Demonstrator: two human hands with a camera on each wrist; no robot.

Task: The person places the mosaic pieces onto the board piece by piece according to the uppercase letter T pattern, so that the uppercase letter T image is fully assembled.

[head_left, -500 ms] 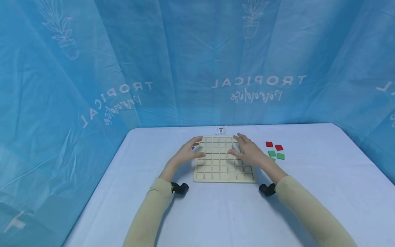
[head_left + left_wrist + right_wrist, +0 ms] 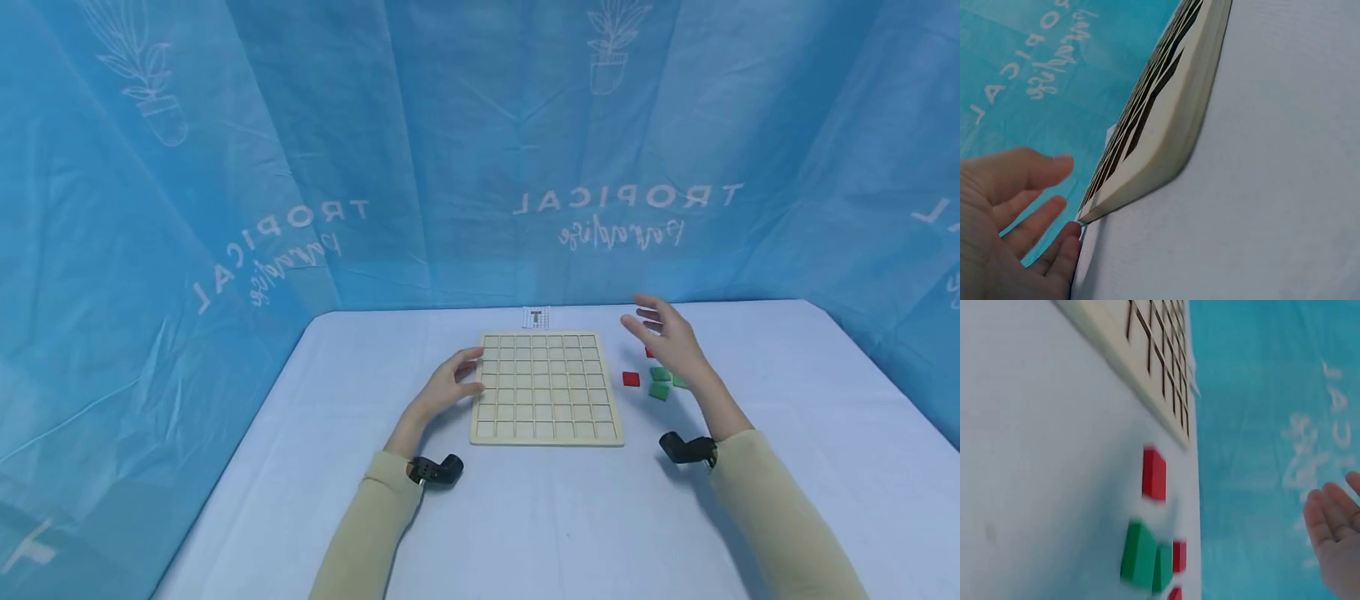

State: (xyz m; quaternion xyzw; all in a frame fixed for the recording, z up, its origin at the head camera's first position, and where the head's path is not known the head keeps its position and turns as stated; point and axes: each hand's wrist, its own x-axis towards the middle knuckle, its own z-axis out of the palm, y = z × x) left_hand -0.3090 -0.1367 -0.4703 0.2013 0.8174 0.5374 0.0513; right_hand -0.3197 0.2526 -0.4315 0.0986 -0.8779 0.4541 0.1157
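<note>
A pale wooden grid board (image 2: pixel 546 437) lies flat on the table, its cells bare. My left hand (image 2: pixel 442 390) is at the board's left edge with relaxed, slightly bent fingers. In the left wrist view its fingers (image 2: pixel 1054 209) reach close to the board's corner; whether they touch it I cannot tell. My right hand (image 2: pixel 675 342) hovers above the loose tiles right of the board, fingers apart and holding nothing. Below it lie a red tile (image 2: pixel 631 379), a green tile (image 2: pixel 659 392) and several more, partly hidden by the hand. Red and green tiles also show, blurred, in the right wrist view.
A small printed grid card (image 2: pixel 536 317) with a coloured T-shaped pattern lies behind the board. White cloth (image 2: pixel 555 517) covers the table. Blue printed curtains (image 2: pixel 465 150) hang at the back and sides.
My right hand has moved off the board's right side to above the tiles, uncovering a red tile near the board. My left hand has shifted slightly left and down.
</note>
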